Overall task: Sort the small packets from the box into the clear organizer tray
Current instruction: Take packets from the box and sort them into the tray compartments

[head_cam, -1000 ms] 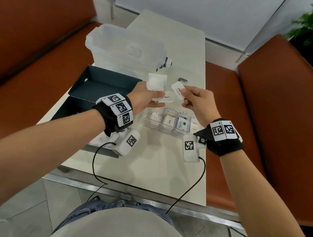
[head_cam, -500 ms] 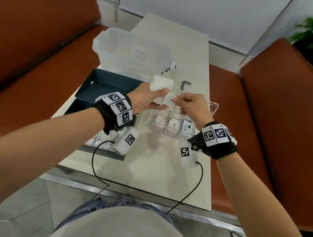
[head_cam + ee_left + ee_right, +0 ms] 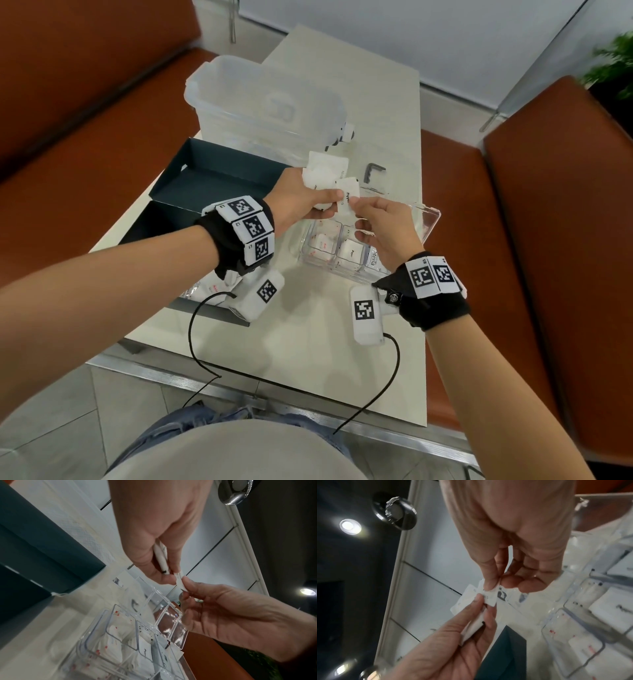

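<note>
My left hand (image 3: pixel 329 202) grips a small stack of white packets (image 3: pixel 323 171) above the clear organizer tray (image 3: pixel 303 251). My right hand (image 3: pixel 356 211) pinches one packet printed "Pepper" (image 3: pixel 347 196) at the stack's edge, with the left thumb still on it. In the left wrist view the stack (image 3: pixel 160 559) sits in my left hand (image 3: pixel 171 577), and the right fingers (image 3: pixel 187 584) meet it. The right wrist view shows the pinched packet (image 3: pixel 489 596). Tray compartments (image 3: pixel 85 639) hold packets. The dark box (image 3: pixel 219 178) lies left, with packets (image 3: pixel 209 289) in its near half.
A large translucent bin (image 3: pixel 263 106) stands behind the box. The tray's open lid (image 3: pixel 430 222) juts right, near the table's edge. A small black L-shaped key (image 3: pixel 373 171) lies behind the tray. Orange benches flank the table, and wrist cables trail over its front.
My hands have drawn together above the tray. The right fingers now pinch the Pepper packet at the left hand's stack. The head view has shifted slightly.
</note>
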The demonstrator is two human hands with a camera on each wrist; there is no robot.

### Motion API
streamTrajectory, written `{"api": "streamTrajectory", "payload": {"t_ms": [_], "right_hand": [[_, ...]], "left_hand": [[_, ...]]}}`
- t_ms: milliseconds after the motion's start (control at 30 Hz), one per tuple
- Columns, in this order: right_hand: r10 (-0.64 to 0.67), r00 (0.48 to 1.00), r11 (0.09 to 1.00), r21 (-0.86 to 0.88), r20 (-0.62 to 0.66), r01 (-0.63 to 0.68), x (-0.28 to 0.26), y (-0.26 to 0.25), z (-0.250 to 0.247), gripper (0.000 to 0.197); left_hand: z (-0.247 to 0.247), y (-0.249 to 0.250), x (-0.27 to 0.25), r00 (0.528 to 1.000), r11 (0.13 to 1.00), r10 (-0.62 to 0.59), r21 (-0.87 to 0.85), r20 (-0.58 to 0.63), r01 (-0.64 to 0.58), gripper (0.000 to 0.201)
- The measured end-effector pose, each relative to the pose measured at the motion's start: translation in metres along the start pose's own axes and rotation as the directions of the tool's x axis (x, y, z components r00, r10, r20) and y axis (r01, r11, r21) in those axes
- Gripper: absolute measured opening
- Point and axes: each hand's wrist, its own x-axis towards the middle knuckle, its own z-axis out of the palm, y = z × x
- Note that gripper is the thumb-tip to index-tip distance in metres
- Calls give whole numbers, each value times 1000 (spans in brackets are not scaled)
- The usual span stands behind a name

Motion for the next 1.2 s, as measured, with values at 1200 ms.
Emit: {"api": "streamTrajectory", "payload": {"t_ms": [1200], "right_hand": [[-44,998,636,-772,-49,-9,39,41,-15,12]], "left_hand": [[-31,3,-12,995,987,-48,146,-93,61,25]]}}
